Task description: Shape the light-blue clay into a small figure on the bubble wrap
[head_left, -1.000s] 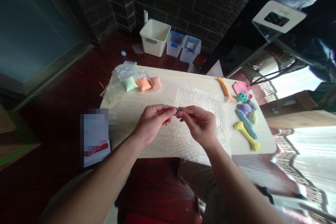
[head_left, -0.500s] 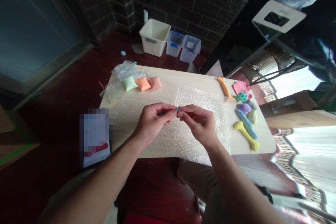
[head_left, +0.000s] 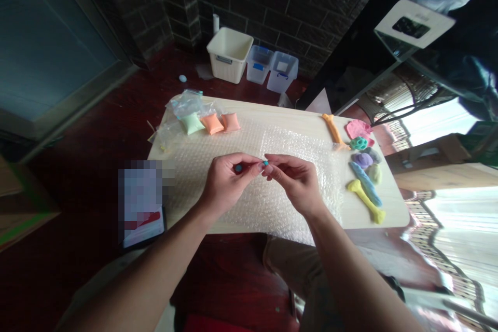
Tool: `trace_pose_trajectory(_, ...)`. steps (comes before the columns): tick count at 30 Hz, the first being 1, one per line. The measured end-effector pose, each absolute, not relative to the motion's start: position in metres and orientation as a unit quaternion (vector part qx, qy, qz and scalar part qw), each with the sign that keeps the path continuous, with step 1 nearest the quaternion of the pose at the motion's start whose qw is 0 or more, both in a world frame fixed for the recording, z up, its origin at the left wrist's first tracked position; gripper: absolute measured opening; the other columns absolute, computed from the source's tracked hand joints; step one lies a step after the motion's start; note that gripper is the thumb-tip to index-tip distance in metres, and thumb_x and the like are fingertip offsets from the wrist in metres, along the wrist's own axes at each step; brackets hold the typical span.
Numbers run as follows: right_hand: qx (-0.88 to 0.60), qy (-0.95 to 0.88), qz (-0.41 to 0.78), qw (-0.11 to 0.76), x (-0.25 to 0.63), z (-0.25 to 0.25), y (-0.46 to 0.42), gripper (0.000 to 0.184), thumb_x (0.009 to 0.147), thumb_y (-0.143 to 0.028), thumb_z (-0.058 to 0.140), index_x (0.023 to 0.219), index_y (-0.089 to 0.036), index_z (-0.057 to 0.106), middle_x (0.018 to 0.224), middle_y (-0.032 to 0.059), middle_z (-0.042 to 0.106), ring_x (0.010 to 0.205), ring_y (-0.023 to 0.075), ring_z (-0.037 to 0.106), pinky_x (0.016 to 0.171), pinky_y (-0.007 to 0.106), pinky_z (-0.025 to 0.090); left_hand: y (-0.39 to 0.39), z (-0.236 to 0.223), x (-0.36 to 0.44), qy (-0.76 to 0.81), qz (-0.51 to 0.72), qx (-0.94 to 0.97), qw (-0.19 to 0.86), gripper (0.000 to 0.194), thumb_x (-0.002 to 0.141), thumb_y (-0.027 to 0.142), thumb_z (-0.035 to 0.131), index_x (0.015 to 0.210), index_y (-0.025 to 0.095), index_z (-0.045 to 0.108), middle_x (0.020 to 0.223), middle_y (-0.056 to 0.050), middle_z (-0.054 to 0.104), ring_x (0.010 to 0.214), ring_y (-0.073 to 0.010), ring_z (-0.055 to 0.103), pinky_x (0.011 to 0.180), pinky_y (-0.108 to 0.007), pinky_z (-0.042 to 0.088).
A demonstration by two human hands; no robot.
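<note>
Over the middle of the table, my left hand (head_left: 225,181) and my right hand (head_left: 299,181) meet fingertip to fingertip. Both pinch a small teal piece of modelling clay (head_left: 265,163), mostly covered by the thumbs and forefingers. A second teal bit (head_left: 238,168) shows in the gap between my left thumb and forefinger; whether it joins the first, I cannot tell. Below the hands lies a sheet of bubble wrap (head_left: 252,207).
Clay shapes line the table's right side: an orange bone (head_left: 333,130), a pink piece (head_left: 358,130), a teal holed lump (head_left: 358,143), a purple lump (head_left: 362,160), a blue roll (head_left: 366,184) and a yellow bone (head_left: 366,201). Bagged clay (head_left: 212,124) lies back left. A tablet (head_left: 143,225) stands left.
Both hands stay in nearly the same place while the fingers shift around the clay. The teal bit inside my left hand's grip has come into view.
</note>
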State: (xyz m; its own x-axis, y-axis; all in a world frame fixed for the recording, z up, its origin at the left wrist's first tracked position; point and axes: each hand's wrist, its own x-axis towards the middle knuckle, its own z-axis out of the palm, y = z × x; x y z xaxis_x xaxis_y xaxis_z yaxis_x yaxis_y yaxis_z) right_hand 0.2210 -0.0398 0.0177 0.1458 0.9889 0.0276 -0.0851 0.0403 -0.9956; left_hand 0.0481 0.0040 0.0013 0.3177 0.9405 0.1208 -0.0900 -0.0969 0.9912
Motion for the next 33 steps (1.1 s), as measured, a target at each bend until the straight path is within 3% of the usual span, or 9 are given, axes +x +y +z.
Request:
trace_pose_trajectory(5,-0.497,-0.455,0.48,0.562,0.2199,0.0192,-0.0403,0.008,0.084,-0.029,0.087,0.09,-0.023,0.087,0.079,0.0045,0.082,0.064,0.0145,0.069,0.062,0.03,0.059,0.0041,0.0016,0.0474,0.359,0.454,0.575,0.578,0.018,0.088,0.034,0.081,0.1,0.02,0.084,0.096,-0.008,0.082,0.086,-0.021,0.074,0.076,-0.032,0.057)
trace_pose_trajectory(11,-0.495,-0.462,0.46,0.574,0.2187,0.0174,-0.0396,0.007,0.085,-0.03,0.087,0.089,-0.025,0.086,0.084,0.0041,0.081,0.068,0.0148,0.068,0.064,0.031,0.059,0.0037,0.0016,0.0487,0.357,0.465,0.569,0.577,0.017,0.086,0.032,0.084,0.099,0.02,0.084,0.094,-0.007,0.082,0.085,-0.0203,0.075,0.076,-0.031,0.058)
trace_pose_trajectory(18,-0.498,-0.532,0.39,0.563,0.2212,0.0138,-0.0422,0.01,0.089,-0.021,0.083,0.097,-0.026,0.086,0.089,0.0042,0.079,0.076,0.016,0.071,0.068,0.031,0.06,0.0044,-0.0021,0.0486,0.378,0.47,0.569,0.559,0.016,0.085,0.033,0.085,0.096,0.022,0.085,0.093,-0.006,0.083,0.081,-0.0193,0.074,0.072,-0.03,0.058)
trace_pose_trajectory(23,-0.488,-0.561,0.355,0.566,0.2201,0.0123,-0.0434,0.018,0.088,-0.019,0.083,0.104,-0.028,0.085,0.101,0.0055,0.08,0.091,0.0203,0.076,0.079,0.036,0.064,0.0045,-0.0021,0.049,0.381,0.464,0.555,0.576,0.016,0.086,0.035,0.083,0.095,0.022,0.084,0.095,-0.006,0.083,0.087,-0.0205,0.075,0.08,-0.032,0.059)
trace_pose_trajectory(29,-0.506,-0.504,0.409,0.569,0.2188,0.015,-0.0422,0.01,0.084,-0.026,0.088,0.094,-0.027,0.087,0.084,0.0037,0.08,0.071,0.016,0.071,0.066,0.032,0.061,0.0047,0.0014,0.0492,0.358,0.448,0.539,0.617,0.017,0.088,0.035,0.082,0.096,0.021,0.085,0.092,-0.007,0.082,0.088,-0.0212,0.075,0.083,-0.034,0.06)
trace_pose_trajectory(33,-0.507,-0.471,0.431,0.579,0.218,0.0189,-0.0401,0.011,0.081,-0.03,0.09,0.091,-0.027,0.087,0.086,0.0039,0.08,0.072,0.0166,0.069,0.068,0.034,0.061,0.0041,-0.0003,0.0503,0.351,0.452,0.528,0.628,0.019,0.084,0.033,0.085,0.1,0.021,0.084,0.099,-0.008,0.082,0.088,-0.0212,0.075,0.08,-0.033,0.061)
